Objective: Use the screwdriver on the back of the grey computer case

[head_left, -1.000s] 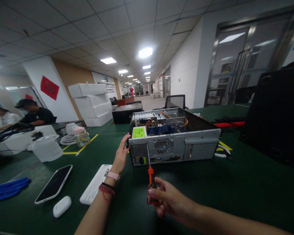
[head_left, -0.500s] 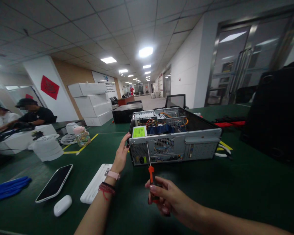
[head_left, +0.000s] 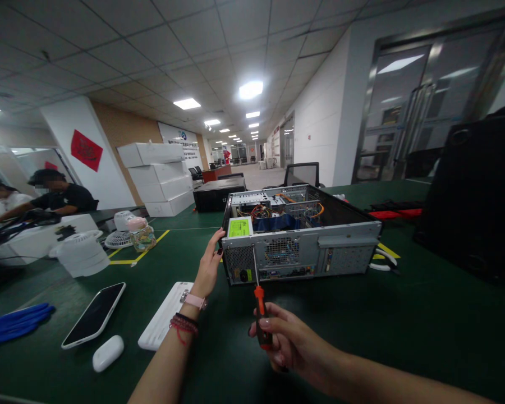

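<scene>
An opened computer case (head_left: pixel 345 244) lies flat on the green table with its rear panel facing me. Its green-labelled power supply (head_left: pixel 240 226) sits in the left rear corner, wires beside it. My left hand (head_left: pixel 208 264) grips that corner, fingers along the side. In my right hand (head_left: pixel 284 336) is an orange-and-black screwdriver (head_left: pixel 260 306), held by its handle. The shaft points up at the rear panel, and its tip meets the panel right of the power supply's vent holes. Any screw under the tip is too small to make out.
Left of my arm lie a white box-like item (head_left: pixel 162 320), a phone (head_left: pixel 95 315), an earbud case (head_left: pixel 108 353) and blue gloves (head_left: pixel 17 325). A small fan (head_left: pixel 120 238) stands farther back. A black panel (head_left: pixel 475 196) rises at right. Two people sit at far left.
My right hand's fingers have shifted around the screwdriver handle, which has turned slightly. The tip, the case and my left hand stay in place.
</scene>
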Tool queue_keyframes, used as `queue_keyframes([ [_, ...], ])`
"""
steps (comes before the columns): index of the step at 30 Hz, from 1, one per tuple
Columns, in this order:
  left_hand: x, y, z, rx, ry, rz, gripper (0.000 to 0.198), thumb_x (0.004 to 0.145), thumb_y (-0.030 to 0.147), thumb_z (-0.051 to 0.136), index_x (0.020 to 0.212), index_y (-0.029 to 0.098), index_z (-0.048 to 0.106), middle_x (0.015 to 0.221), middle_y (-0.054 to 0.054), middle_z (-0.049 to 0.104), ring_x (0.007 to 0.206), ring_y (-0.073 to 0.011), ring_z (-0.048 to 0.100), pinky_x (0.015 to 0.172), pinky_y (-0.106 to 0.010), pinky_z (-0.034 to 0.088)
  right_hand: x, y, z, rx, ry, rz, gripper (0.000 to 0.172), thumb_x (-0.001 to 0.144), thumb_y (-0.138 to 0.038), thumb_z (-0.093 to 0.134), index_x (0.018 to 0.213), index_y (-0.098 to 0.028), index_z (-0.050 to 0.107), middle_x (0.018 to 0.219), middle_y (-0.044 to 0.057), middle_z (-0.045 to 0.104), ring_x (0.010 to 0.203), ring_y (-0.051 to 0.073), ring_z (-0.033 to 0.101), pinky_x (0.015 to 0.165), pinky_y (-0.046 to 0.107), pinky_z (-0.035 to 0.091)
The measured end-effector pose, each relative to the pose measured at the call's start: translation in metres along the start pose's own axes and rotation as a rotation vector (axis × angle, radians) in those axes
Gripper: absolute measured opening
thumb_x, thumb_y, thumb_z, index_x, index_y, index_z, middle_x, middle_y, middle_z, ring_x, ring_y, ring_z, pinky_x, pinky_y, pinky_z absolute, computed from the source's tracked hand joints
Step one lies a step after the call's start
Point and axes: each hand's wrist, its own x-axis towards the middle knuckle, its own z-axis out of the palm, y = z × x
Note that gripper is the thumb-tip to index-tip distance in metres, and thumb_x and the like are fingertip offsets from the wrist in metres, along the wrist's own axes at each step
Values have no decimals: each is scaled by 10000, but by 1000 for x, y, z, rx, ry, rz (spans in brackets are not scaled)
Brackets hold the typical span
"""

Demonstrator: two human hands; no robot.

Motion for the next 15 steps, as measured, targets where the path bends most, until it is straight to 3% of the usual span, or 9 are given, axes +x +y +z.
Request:
queue_keyframes([
  [6,0,-1,0,2,1,10,456,899,382,343,1319,214,394,1460,-67,333,1370,-209,271,1137,-394,207,3,6,1,19,29,2,409,620,-364,680,863,-238,376,594,-101,486,397,24,354,471,199,263],
  [15,0,0,0,1,-5,8,456,897,361,341,1323,205,389,1462,-75,330,1370,-215,270,1124,-397,236,9,11,-6,66,-53,26,382,649,-350,642,908,-233,387,671,-71,539,463,45,453,513,212,300],
])
